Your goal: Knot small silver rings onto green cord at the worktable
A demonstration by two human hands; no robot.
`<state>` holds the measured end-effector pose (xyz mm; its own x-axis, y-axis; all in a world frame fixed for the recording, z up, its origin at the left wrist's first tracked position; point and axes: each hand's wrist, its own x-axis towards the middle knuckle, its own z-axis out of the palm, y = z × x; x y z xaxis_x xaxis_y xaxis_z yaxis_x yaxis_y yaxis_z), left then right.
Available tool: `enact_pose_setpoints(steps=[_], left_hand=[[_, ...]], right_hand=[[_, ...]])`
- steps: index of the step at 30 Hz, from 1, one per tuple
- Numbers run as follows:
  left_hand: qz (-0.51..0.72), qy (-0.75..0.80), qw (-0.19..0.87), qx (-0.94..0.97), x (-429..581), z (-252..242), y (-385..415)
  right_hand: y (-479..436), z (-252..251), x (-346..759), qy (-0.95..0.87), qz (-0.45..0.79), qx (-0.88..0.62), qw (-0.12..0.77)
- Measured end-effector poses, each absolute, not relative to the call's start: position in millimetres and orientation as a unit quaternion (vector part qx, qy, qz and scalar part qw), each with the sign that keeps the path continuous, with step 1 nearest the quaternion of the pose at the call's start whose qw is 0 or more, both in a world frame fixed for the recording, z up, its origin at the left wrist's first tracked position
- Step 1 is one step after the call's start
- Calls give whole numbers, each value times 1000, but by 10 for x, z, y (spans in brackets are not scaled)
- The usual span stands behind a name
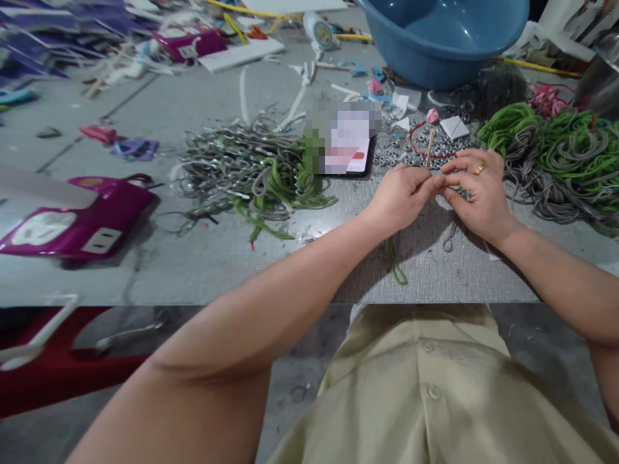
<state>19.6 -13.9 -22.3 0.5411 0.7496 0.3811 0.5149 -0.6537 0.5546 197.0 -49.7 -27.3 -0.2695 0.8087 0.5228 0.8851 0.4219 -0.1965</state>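
My left hand (403, 196) is closed in a pinch, its thumb and fingertips meeting those of my right hand (478, 193). A looped green cord (397, 267) comes out beneath the left hand and lies on the table. A thin wooden stick (429, 148) rises just behind the left fingertips; whether the hand grips it I cannot tell. My right hand, with a gold ring, is also pinched, and a bit of green shows under its fingers. Below the fingertips lies a thin grey cord loop (449, 240). The exact spot where the fingers meet is hidden.
Small silver beads (394, 151) are scattered behind my hands, by a phone (349, 151). Bundles of green and grey cords lie left (261, 167) and right (575, 161). A blue basin (445, 45) stands behind; a purple device (82, 216) sits at left.
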Motion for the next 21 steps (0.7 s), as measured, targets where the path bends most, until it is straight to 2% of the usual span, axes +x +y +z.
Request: enact_pose_setpoints(steps=[7,16,21], left_hand=[[307,401,134,852,177,-185,-168],[363,366,157,843,162,-289,-112],[356,362,175,843,168,-284,-105]], right_hand=[[-500,-256,1962,-789,-43,-539,291],[-428,-359,2031,-791,-48,-505,342],[-422,-355,2056,-796,-65,-506,327]])
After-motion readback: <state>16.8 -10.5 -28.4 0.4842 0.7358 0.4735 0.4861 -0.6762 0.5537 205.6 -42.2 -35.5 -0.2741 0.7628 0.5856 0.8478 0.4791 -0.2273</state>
